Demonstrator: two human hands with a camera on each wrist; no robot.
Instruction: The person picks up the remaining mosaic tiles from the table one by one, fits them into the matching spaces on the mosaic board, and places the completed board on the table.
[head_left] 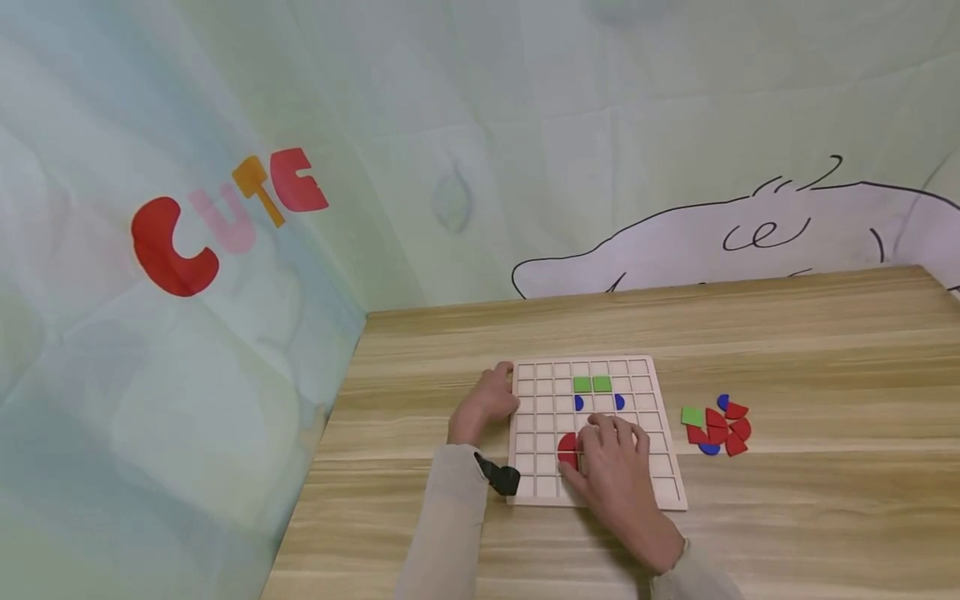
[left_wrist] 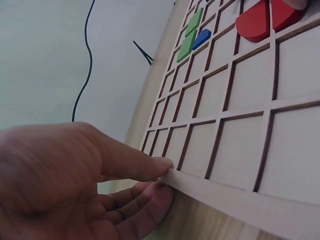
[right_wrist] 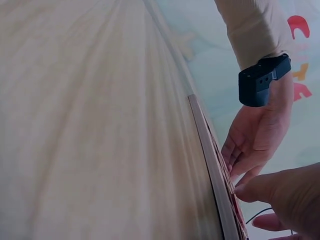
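A square wooden grid board [head_left: 546, 502] lies on the table. My left hand [head_left: 486, 402] pinches its left edge, thumb on top and fingers at the underside in the left wrist view. My right hand [head_left: 618, 467] arches over the board's lower middle, fingers spread, with the thumb at a red quarter-round piece [head_left: 567, 460]. Another red quarter-round piece [head_left: 567, 442] sits in the cell above. The cells under my right palm are hidden. Farther up are two green squares [head_left: 582, 384] side by side and, below them, two blue half-rounds [head_left: 579, 403] with a cell between them.
Right of the board lies a loose pile of several red quarter-rounds [head_left: 741, 428], a green square [head_left: 692, 416] and blue half-rounds [head_left: 709, 449]. The wood-grain table [head_left: 825, 500] meets printed cloth walls [head_left: 450, 208] at the back and left. A black wrist camera [head_left: 502, 477] overhangs the board's left edge.
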